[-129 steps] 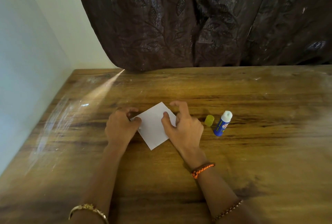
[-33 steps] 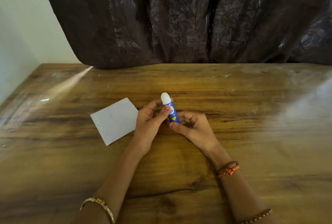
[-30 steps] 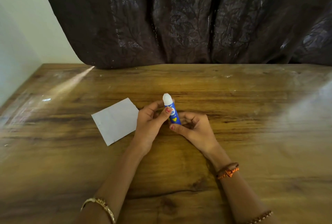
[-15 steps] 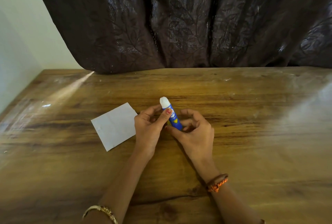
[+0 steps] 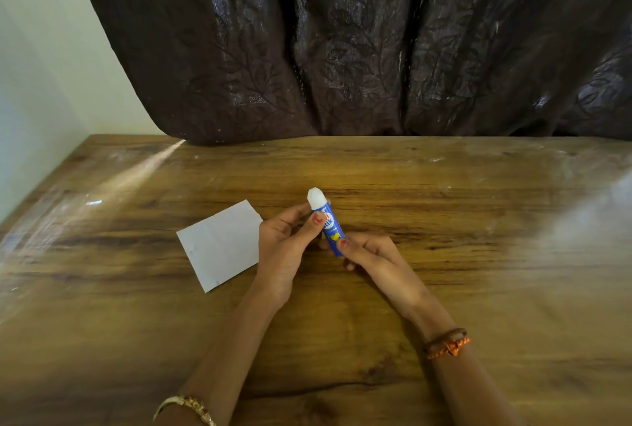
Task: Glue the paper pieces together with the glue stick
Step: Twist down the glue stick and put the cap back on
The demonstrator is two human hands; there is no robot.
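Both hands pinch the glue stick (image 5: 331,230): left hand (image 5: 285,247) fingers (image 5: 316,220) grip its upper barrel, right hand (image 5: 371,258) fingers (image 5: 343,243) clamp the base, white tip tilted up. The paper piece (image 5: 221,245) lies flat on the counter (image 5: 478,254) just left of the left fingers.

The only readable lettering is on the blue glue stick (image 5: 331,228): white letters reading "stik" run along its barrel, with a yellow mark just below them. Further letters above are partly covered by the thumb of the left hand (image 5: 285,247) and cannot be made out.
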